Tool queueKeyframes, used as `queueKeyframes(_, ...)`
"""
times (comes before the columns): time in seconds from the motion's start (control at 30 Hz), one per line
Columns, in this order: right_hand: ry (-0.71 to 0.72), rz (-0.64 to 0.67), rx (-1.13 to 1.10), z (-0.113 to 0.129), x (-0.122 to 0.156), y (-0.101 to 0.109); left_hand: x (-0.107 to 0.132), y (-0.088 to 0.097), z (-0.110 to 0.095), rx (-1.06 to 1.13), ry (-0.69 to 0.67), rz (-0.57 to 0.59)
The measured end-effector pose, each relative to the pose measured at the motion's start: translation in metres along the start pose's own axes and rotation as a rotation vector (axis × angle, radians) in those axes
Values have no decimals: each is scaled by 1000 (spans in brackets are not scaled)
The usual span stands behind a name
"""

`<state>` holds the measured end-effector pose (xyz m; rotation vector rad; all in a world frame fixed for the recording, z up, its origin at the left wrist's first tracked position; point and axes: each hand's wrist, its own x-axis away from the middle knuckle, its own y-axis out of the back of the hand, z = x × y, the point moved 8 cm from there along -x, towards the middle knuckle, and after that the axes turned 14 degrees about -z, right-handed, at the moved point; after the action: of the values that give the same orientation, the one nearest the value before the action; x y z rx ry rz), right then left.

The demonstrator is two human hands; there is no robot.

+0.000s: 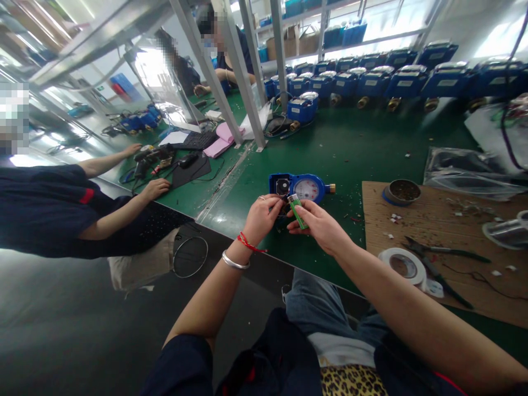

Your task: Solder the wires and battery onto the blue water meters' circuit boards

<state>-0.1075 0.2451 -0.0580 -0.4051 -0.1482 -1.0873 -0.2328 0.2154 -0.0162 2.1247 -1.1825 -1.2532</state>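
Right hand (317, 224), angled inward, grips lighter (297, 212)

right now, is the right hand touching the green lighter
Touching. The head view shows the right hand gripping the green lighter, with no gap between them.

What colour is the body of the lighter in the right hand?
Green: the lighter shows best in the head view.

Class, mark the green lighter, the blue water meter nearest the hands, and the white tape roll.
Green lighter (301, 219), head view: green body.
Blue water meter (306, 190), head view: dial face.
White tape roll (384, 262), head view: ring's left side.
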Motion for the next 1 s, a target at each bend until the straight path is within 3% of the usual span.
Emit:
queueKeyframes(0.13, -90, -33, -100, -5, -5, -3, 2, 0, -1, -16, -9, -24)
queueKeyframes(0.3, -512, 121, -246, -25, -5, -20, 3, -1, 0, -15, -5, -21)
queueKeyframes(0.4, -621, 131, -218, -29, -7, -24, 4, 0, 0, -9, -2, -18)
queueKeyframes(0.6, -662, 88, -171, -36, -19, -28, 6, 1, 3, 0, 30, -18)
queueKeyframes(1.0, -612, 3, -185, -42, -26, -29, 7, 1, 6, 44, 78, -38)
